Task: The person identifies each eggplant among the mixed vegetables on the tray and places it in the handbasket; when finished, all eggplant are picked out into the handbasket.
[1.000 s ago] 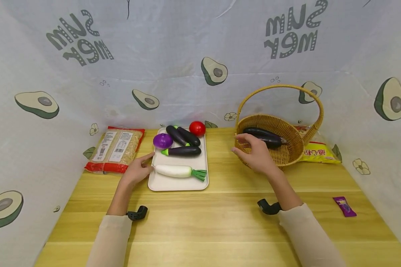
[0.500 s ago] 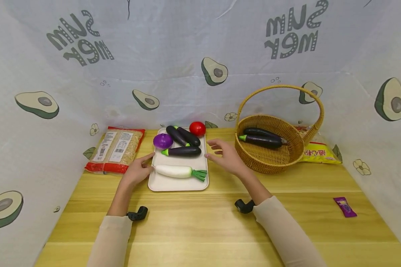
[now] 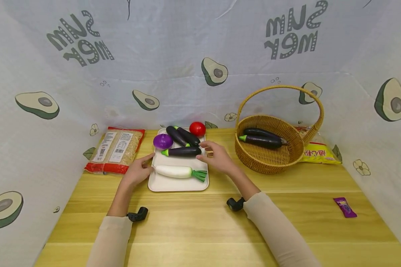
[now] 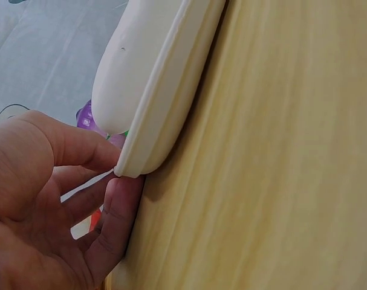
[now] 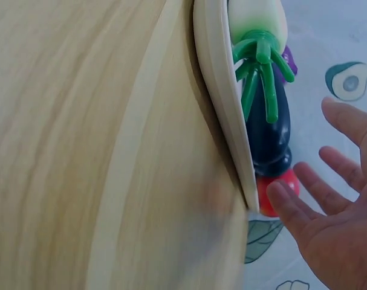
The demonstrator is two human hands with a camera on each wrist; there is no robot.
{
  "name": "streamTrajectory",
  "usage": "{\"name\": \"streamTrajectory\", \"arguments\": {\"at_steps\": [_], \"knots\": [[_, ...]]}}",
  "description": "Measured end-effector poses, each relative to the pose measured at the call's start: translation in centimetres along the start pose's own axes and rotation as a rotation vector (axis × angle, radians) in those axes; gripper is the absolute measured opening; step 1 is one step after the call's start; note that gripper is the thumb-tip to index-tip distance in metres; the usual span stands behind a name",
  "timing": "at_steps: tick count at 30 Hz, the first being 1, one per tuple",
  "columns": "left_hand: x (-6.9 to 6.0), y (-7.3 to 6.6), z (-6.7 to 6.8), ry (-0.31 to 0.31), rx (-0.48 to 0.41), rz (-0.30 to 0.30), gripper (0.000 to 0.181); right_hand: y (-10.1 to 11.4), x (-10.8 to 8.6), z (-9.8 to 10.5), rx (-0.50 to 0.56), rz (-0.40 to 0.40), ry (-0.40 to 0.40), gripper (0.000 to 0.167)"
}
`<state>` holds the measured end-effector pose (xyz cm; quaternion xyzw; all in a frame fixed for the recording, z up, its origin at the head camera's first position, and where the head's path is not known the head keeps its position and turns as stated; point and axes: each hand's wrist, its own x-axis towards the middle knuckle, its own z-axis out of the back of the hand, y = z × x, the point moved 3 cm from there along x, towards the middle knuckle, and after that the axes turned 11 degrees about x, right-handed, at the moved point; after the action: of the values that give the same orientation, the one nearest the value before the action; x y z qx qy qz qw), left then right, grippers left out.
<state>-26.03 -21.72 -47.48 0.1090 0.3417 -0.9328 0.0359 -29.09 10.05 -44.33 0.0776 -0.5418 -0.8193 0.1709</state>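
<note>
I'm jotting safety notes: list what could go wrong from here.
The right hand, close to the front eggplant, might knock it against the white radish. The tomato, at the far corner of the tray, could roll off if bumped. The left hand pinches the tray's rim; tugging could jolt everything.

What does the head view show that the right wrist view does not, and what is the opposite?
Only the head view: the left hand, the wicker basket holding two eggplants, the red-edged grain bag, the yellow packet behind the basket, the purple packet, the black wrist devices and the sleeves.

Only the right wrist view: no extra object, just a side look at the outer wall of the tray.

Both: the right hand, the tray with the daikon radish, tomato, purple onion and at least one eggplant, the wooden table and the avocado-print cloth.
</note>
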Motion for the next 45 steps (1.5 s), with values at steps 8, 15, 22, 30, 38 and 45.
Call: {"name": "streamTrajectory", "arguments": {"at_steps": [8, 15, 22, 30, 38, 45], "knots": [[-0.1, 0.0, 0.0, -0.001, 0.008, -0.002, 0.067, -0.5, 0.8, -0.9, -0.034, -0.006, -0.005, 0.055], [-0.2, -0.1, 0.1, -0.004, 0.019, -0.001, 0.067, -0.7, 1.3, -1.4, -0.071, 0.014, -0.003, 0.056], [-0.1, -0.1, 0.1, -0.01, 0.02, 0.007, 0.067, -0.7, 1.8, -1.9, -0.114, 0.031, -0.013, 0.054], [-0.2, -0.1, -0.1, -0.004, 0.014, 0.0, 0.067, -0.6, 2.0, -2.7, -0.254, 0.024, -0.011, 0.051], [-0.1, -0.2, -0.1, 0.0, 0.0, -0.001, 0.068, -0.5, 2.1, -2.7, -0.276, 0.007, -0.017, 0.043], [-0.2, -0.2, -0.1, -0.009, -0.001, -0.003, 0.068, -0.2, 1.8, -2.1, -0.227, -0.016, -0.013, 0.042]]}}
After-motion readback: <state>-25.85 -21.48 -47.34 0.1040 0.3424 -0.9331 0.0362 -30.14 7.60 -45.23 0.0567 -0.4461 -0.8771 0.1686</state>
